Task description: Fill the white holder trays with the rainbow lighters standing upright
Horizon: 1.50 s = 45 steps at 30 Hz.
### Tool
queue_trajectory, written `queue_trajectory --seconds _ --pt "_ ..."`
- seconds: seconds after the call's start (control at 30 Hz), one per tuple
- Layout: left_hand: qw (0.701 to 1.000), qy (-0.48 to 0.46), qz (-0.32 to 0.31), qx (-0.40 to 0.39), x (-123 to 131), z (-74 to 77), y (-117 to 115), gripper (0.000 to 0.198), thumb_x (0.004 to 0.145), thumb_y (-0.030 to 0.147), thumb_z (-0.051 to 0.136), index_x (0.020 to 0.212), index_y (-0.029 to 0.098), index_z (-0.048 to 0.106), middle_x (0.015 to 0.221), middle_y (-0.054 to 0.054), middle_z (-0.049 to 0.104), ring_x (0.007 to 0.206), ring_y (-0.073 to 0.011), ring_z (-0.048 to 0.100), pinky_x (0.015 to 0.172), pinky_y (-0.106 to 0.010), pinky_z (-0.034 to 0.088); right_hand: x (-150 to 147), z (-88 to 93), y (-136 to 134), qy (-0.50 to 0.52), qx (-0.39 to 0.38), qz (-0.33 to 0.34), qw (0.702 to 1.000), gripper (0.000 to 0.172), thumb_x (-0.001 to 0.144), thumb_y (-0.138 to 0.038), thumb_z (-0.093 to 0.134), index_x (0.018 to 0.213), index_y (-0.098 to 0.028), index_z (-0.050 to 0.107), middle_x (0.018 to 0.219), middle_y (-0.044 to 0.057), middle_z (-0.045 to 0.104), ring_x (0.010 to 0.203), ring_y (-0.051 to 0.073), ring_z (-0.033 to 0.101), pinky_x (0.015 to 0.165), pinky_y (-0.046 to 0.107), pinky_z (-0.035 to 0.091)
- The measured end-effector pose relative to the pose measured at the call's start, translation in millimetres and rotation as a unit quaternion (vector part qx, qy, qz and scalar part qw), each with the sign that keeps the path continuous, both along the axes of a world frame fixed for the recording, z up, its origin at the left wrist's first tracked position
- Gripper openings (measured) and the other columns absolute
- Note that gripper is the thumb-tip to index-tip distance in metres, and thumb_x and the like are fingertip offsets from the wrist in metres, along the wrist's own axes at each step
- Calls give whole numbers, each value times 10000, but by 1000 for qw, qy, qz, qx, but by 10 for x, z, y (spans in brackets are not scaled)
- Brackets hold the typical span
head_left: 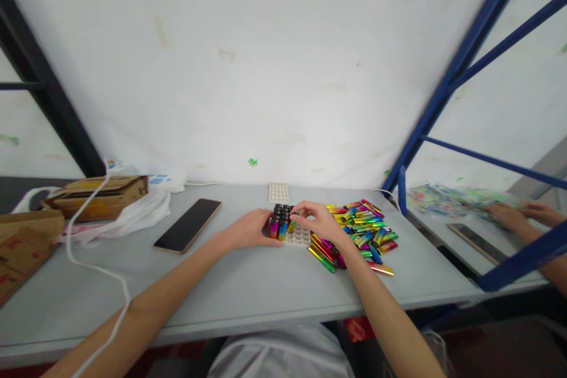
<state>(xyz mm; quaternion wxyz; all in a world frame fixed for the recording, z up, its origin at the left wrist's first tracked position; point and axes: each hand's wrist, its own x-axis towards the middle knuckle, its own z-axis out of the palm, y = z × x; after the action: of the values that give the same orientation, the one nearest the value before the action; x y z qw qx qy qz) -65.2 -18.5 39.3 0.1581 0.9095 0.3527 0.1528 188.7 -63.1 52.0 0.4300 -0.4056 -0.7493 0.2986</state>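
Shiny rainbow-coloured lighters with black tops (280, 215) stand upright, close together, in the left part of a white holed tray (299, 236). My left hand (253, 229) curls round the left end of this group, thumb along the front and fingers behind. Over the tray, just right of the standing lighters, my right hand (319, 221) has its thumb and fingertips pinched on a lighter at the edge of the group. Those fingertips partly hide it. The tray's right part shows bare holes. A heap of loose lighters (365, 227) lies right of my right hand.
A second white holed tray (278, 192) lies by the wall. At left are a black-screened phone (188, 225), a plastic bag (142, 212), cardboard boxes (101, 195) and a white cable (71, 236). Beyond the blue frame (425, 124), another person's hands (509, 215) are over colourful items.
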Motion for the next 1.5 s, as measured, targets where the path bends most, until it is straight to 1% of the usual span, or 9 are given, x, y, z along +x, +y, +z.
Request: queue_trajectory --seconds 0.43,0.6,0.73,0.83,0.93,1.13,1.27,1.37,1.5 --pt "1000 -5 1 -3 -15 9 -8 629 739 688 830 1127 207 713 1181 -122 791 1071 -352 736 986 -416 568 1 35 -19 -62 31 -13 997 398 954 -572 729 997 -189 827 747 15 685 710 173 588 700 294 496" --pt "1000 -7 -1 -2 -15 6 -8 634 749 693 826 1139 209 701 1169 -111 784 1043 -337 732 974 -408 568 20 32 -9 -42 50 -1 998 452 970 -538 732 1278 -208 750 765 -22 661 692 162 595 721 290 512" --pt "1000 -5 -5 1 -15 -3 9 646 756 717 816 1137 209 696 1146 -117 777 1035 -337 728 950 -407 567 274 69 26 -106 81 -95 987 336 1052 -468 621 1161 -193 781 857 29 743 753 180 649 775 308 528" --pt "1000 0 -4 3 -15 -15 24 644 749 733 813 1094 200 703 1098 -144 772 1023 -353 723 933 -421 565 541 42 73 -229 73 -169 956 228 1033 -304 635 1075 -163 810 972 93 786 889 215 698 897 341 529" --pt "1000 -5 -6 6 -16 -24 33 633 752 739 809 1086 211 704 1110 -147 773 1026 -358 722 929 -424 564 737 -5 100 -333 24 -197 922 180 986 -202 668 1051 -145 826 1052 138 802 1003 244 718 982 352 508" --pt "1000 0 6 1 -13 -34 37 631 727 739 824 1055 213 707 1101 -151 765 1010 -374 724 899 -433 570 810 -26 41 -352 -62 -240 903 178 950 -334 773 1030 -182 818 936 111 819 833 240 736 800 322 510" --pt "1000 -7 0 4 -19 -26 24 633 747 741 806 1071 207 707 1114 -152 773 1006 -362 723 914 -442 572 704 -79 -1 -368 -69 -260 890 243 850 -366 875 1011 -198 806 936 102 816 869 255 739 767 319 495" --pt "1000 -2 2 4 -24 -14 9 641 760 741 799 1092 201 700 1131 -142 773 1015 -348 725 919 -426 571 605 -108 9 -361 -54 -253 896 271 837 -330 878 1069 -212 802 954 97 821 904 262 745 794 328 507" --pt "1000 9 4 2 -22 -5 3 671 757 743 811 1107 183 693 1127 -142 766 1020 -352 728 921 -424 568 531 -72 80 -288 -12 -231 929 141 923 -297 766 1013 -193 799 960 119 823 892 259 750 847 353 531"
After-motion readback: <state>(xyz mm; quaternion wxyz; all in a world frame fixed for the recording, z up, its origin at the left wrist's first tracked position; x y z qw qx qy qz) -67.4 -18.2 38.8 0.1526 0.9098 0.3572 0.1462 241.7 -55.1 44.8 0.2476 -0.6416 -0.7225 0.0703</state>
